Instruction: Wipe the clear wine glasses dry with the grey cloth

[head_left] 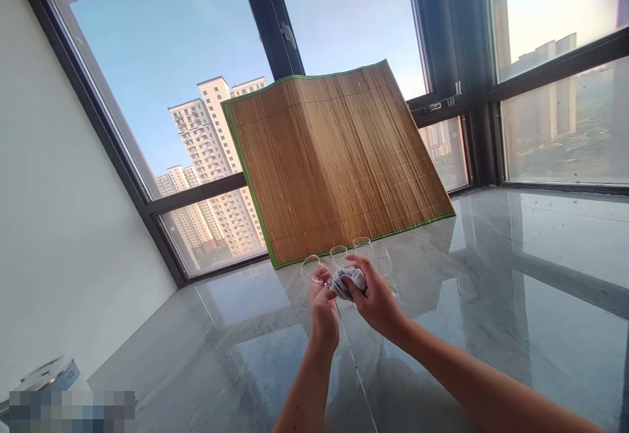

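Observation:
My left hand (324, 315) has its fingers closed round a clear glass (310, 268), whose round rim shows at the far side of the fingers. In my right hand (376, 295) is a bunched grey-white cloth (348, 283), pressed up close to the glass and the left fingertips. Just beyond the hands stand several more clear glasses, among them one glass (339, 256) behind the cloth and another glass (381, 261) to the right. Their lower parts are partly hidden by my hands.
A folded bamboo mat (344, 164) with green edging leans upright against the windows behind the glasses. The glossy grey surface (255, 354) reflects the light. A white container (54, 377) stands at the lower left, near the white wall (73, 190).

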A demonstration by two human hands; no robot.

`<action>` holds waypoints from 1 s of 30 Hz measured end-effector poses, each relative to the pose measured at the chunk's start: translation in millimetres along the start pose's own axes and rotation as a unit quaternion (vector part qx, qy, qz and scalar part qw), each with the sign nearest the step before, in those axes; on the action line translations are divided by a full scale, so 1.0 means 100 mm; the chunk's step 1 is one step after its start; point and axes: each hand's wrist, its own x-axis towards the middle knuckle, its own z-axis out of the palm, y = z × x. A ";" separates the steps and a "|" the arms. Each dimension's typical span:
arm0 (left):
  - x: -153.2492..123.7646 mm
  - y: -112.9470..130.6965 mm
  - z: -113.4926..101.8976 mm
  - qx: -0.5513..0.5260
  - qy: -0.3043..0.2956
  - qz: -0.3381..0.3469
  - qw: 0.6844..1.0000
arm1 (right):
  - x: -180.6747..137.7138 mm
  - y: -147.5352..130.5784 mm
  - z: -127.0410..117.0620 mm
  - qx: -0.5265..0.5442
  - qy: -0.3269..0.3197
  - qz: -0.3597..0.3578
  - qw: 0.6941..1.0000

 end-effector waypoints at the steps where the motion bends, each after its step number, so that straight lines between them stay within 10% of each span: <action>1: 0.00 0.01 -0.01 0.035 0.010 0.024 0.999 | 0.00 0.00 0.00 0.001 0.006 -0.006 1.000; 8: 0.03 0.03 -0.13 0.404 0.109 0.189 0.888 | 0.00 -0.01 -0.04 -0.006 0.065 -0.037 0.997; 13: 0.03 0.08 -0.21 0.593 0.041 0.334 0.731 | 0.03 0.02 -0.07 -0.037 0.046 -0.051 0.997; 18: 0.00 0.13 -0.19 0.648 0.037 0.360 0.670 | 0.05 0.01 -0.06 -0.083 -0.005 -0.017 0.996; 24: -0.03 0.10 -0.15 0.614 0.054 0.320 0.720 | 0.08 -0.05 -0.06 0.019 -0.049 0.052 0.997; 30: 0.12 0.10 -0.20 0.342 0.163 0.146 0.914 | 0.11 -0.04 -0.10 0.068 0.028 0.027 0.997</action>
